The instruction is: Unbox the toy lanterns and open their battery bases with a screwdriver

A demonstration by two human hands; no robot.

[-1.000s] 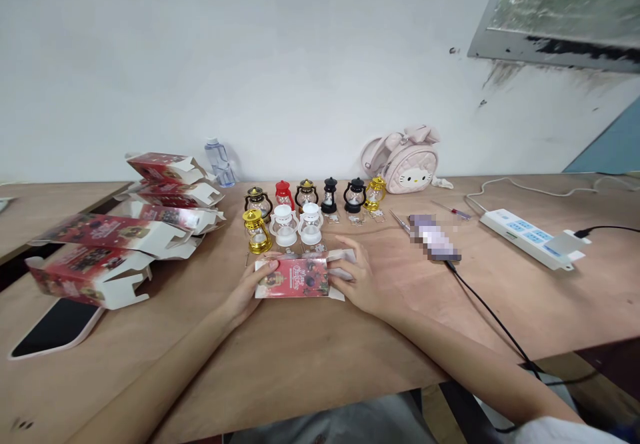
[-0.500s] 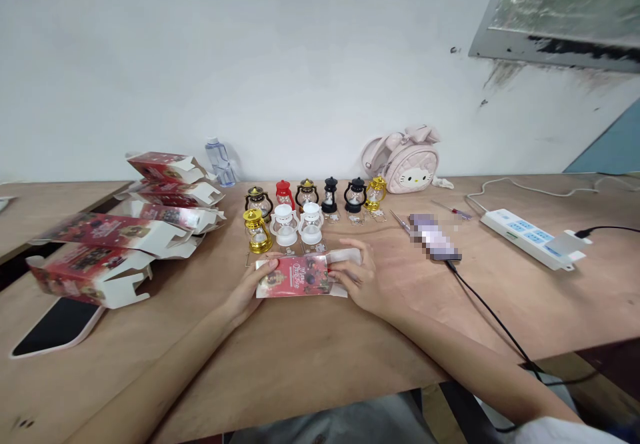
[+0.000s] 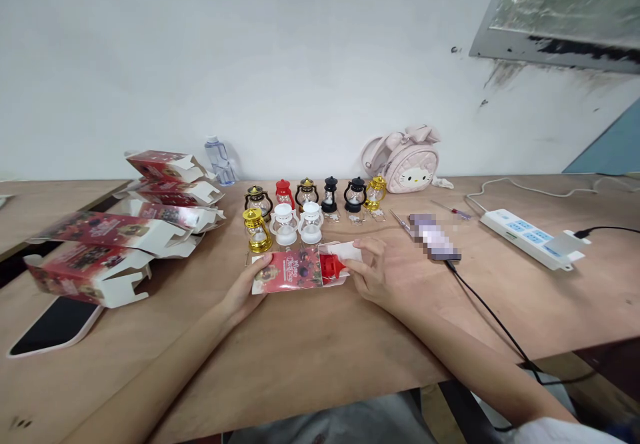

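Observation:
A small red Christmas box [image 3: 290, 272] lies on its side on the wooden table [image 3: 320, 344] in front of me. My left hand [image 3: 243, 291] grips the box's left end. My right hand [image 3: 376, 272] is closed at the box's open right end, fingers pinched on its white flap. A red toy lantern [image 3: 331, 267] sticks partly out of that open end. Just behind the box stand several small lanterns: gold [image 3: 257, 231], two white [image 3: 297, 224], and a back row of black, red and gold ones [image 3: 320, 194].
Several opened red boxes [image 3: 120, 231] are piled at the left, with a phone [image 3: 53, 327] near them. A water bottle [image 3: 219, 161] and a pink bag [image 3: 407, 161] stand by the wall. A screwdriver [image 3: 453, 210], a power strip [image 3: 530, 237] and a black cable [image 3: 495, 324] lie to the right.
The box's right end has come open and a red lantern now shows partly out of it. My right hand has shifted slightly right along the flap; the left hand stays on the box.

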